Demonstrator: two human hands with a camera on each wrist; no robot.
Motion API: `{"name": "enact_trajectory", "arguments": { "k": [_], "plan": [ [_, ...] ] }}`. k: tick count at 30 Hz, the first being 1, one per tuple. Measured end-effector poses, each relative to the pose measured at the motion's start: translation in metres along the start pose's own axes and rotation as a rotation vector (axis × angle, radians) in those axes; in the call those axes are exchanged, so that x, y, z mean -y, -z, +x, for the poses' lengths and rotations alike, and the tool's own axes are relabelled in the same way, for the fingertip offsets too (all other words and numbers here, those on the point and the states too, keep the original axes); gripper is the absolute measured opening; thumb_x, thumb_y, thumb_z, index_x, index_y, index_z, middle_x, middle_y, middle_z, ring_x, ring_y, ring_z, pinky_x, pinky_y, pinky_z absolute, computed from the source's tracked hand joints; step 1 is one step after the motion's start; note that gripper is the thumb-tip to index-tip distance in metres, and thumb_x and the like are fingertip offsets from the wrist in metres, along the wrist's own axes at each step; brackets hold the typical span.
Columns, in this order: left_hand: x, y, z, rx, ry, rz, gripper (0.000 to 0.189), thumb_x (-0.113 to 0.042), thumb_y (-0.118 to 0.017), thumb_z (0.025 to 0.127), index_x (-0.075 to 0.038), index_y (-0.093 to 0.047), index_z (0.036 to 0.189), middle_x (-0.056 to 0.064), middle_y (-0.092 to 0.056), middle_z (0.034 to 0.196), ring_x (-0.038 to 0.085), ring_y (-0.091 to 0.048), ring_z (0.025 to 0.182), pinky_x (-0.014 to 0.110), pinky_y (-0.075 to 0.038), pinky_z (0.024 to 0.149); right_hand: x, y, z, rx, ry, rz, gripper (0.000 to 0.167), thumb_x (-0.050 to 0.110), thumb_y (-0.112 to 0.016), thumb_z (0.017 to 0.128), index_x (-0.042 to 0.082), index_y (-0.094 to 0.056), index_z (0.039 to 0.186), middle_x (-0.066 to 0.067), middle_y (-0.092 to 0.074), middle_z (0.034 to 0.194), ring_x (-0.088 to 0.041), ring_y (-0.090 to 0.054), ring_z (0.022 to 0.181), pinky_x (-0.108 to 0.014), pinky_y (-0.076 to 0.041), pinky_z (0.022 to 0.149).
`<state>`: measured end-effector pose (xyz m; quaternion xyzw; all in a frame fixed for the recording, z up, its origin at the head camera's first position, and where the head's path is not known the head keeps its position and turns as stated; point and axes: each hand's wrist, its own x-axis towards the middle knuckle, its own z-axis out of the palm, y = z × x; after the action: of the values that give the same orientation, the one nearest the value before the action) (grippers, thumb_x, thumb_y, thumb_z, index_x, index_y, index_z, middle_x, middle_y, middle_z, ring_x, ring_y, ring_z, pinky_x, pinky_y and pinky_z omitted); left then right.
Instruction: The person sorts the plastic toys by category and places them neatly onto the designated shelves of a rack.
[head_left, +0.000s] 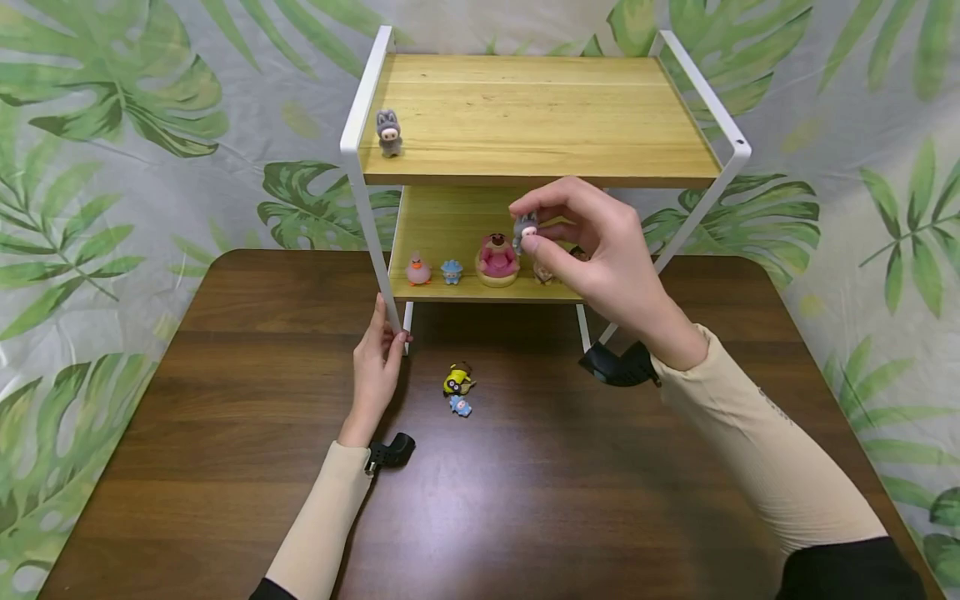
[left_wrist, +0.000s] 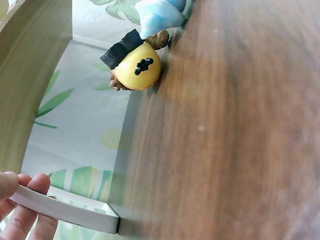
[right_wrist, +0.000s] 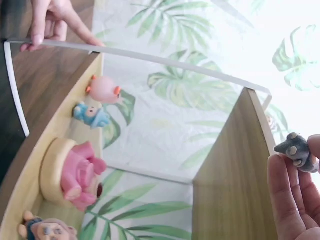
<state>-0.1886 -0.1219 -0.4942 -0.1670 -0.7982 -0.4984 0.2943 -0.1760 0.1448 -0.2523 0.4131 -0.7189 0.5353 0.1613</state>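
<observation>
My right hand (head_left: 603, 242) pinches a small grey rabbit-eared figurine (head_left: 527, 223) between thumb and fingers, in front of the shelf's lower board. In the right wrist view the same grey figurine (right_wrist: 295, 151) lies at the fingertips. My left hand (head_left: 375, 367) holds the white frame leg (left_wrist: 70, 212) of the two-tier shelf at its lower left. A similar grey figurine (head_left: 389, 133) stands on the upper board (head_left: 525, 117), at its left front. Along the lower board sit a pink duck (head_left: 417, 271), a blue figurine (head_left: 452, 272) and a pink bear (head_left: 497, 258); my right hand partly hides others.
On the brown table (head_left: 525, 500), before the shelf, lie a yellow-and-black figurine (head_left: 457, 381) and a light blue figurine (head_left: 461, 406). White side frames (head_left: 705, 96) rise above the upper board. A leaf-patterned cloth (head_left: 112, 192) hangs behind the table.
</observation>
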Motion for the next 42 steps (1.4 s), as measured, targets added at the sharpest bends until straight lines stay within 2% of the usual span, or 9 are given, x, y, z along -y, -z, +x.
{"name": "enact_trajectory", "arguments": {
  "k": [8,17,25,31,36,42],
  "plan": [
    [0.000,-0.001,0.001,-0.006,-0.008,0.001,0.092,0.009,-0.057,0.091,-0.049,-0.017,0.149,0.019,-0.058,0.084,0.030,-0.063,0.073,0.038,-0.053,0.063,0.004,0.000,0.010,-0.008,0.020,-0.010,0.021,-0.013,-0.059,0.086,-0.013,-0.061,0.107,-0.019,-0.061,0.103,-0.023,-0.059,0.088,-0.035,-0.053,0.081],
    [0.001,-0.001,0.001,-0.011,-0.027,0.001,0.089,0.009,-0.056,0.092,-0.048,-0.018,0.150,0.020,-0.058,0.084,0.033,-0.063,0.072,0.045,-0.053,0.061,0.006,-0.003,0.023,-0.028,0.049,-0.027,0.020,-0.012,-0.061,0.085,-0.013,-0.062,0.105,-0.016,-0.064,0.101,-0.023,-0.062,0.085,-0.033,-0.054,0.077],
    [0.000,0.000,0.001,0.002,-0.017,0.007,0.092,0.008,-0.057,0.092,-0.049,-0.015,0.150,0.020,-0.058,0.085,0.031,-0.063,0.073,0.041,-0.053,0.061,0.008,-0.003,0.033,-0.022,0.084,-0.021,0.021,-0.012,-0.061,0.085,-0.013,-0.061,0.106,-0.019,-0.063,0.102,-0.022,-0.062,0.085,-0.033,-0.053,0.077],
    [0.000,0.000,0.001,-0.002,-0.026,-0.004,0.090,0.008,-0.057,0.092,-0.048,-0.016,0.150,0.020,-0.058,0.085,0.031,-0.063,0.073,0.044,-0.053,0.061,0.009,-0.005,0.040,-0.037,0.079,0.004,0.020,-0.010,-0.061,0.086,-0.012,-0.062,0.106,-0.015,-0.063,0.102,-0.025,-0.061,0.086,-0.035,-0.053,0.079],
    [0.000,0.000,0.000,-0.004,-0.021,0.001,0.090,0.007,-0.058,0.092,-0.047,-0.016,0.150,0.019,-0.058,0.083,0.031,-0.063,0.072,0.042,-0.052,0.060,0.009,-0.007,0.047,-0.041,0.087,0.016,0.020,-0.011,-0.061,0.086,-0.013,-0.061,0.105,-0.016,-0.062,0.103,-0.025,-0.061,0.087,-0.036,-0.053,0.080],
    [0.000,0.000,0.000,-0.002,-0.020,0.003,0.090,0.007,-0.057,0.092,-0.047,-0.016,0.150,0.019,-0.058,0.084,0.031,-0.063,0.072,0.042,-0.052,0.060,0.010,-0.009,0.056,-0.053,0.053,0.011,0.019,-0.009,-0.062,0.086,-0.012,-0.062,0.105,-0.017,-0.062,0.102,-0.023,-0.061,0.088,-0.035,-0.053,0.080]
  ]
}}
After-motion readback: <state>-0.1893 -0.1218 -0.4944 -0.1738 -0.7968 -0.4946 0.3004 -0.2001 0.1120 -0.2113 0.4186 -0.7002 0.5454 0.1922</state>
